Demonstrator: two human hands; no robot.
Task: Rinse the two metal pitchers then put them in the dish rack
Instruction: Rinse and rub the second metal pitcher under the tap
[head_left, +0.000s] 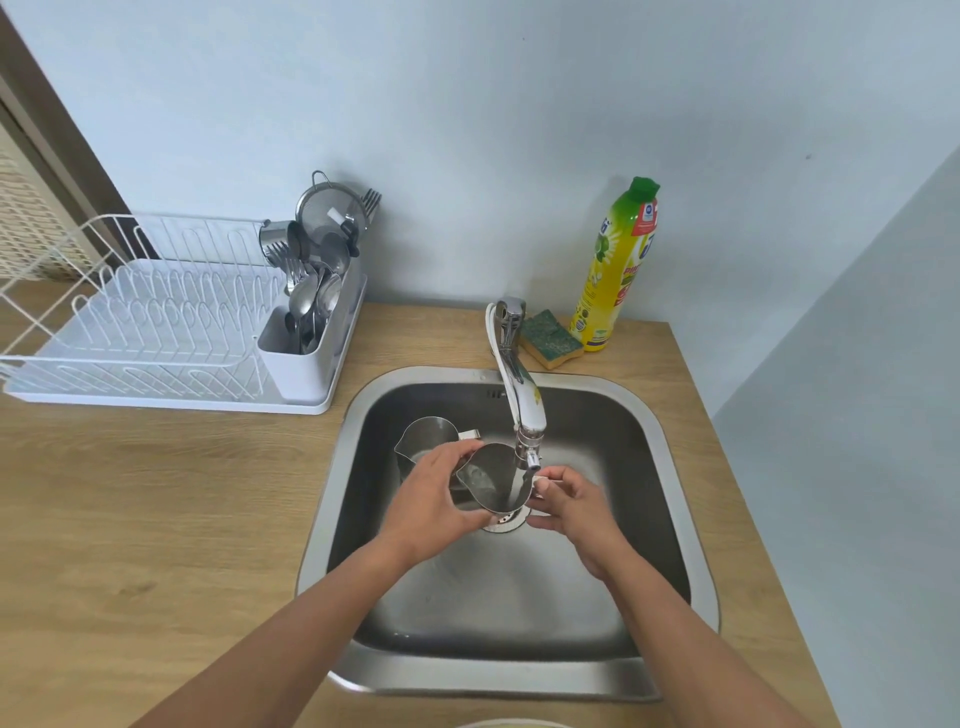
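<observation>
Both my hands hold one metal pitcher (493, 478) over the drain of the steel sink (670, 452), right under the tap spout (527, 415). My left hand (431, 499) wraps its body and rim. My right hand (566, 499) grips its handle on the right. Water sits inside the pitcher. A second metal pitcher (423, 439) stands upright in the sink just behind and left of my left hand, partly hidden by it. The white dish rack (156, 332) rests on the counter to the left of the sink.
The rack's cutlery holder (306, 343) is full of spoons, forks, a strainer and cups. A sponge (550, 340) and a yellow dish soap bottle (615, 270) stand behind the sink by the wall. Wooden counter (156, 519) surrounds the sink.
</observation>
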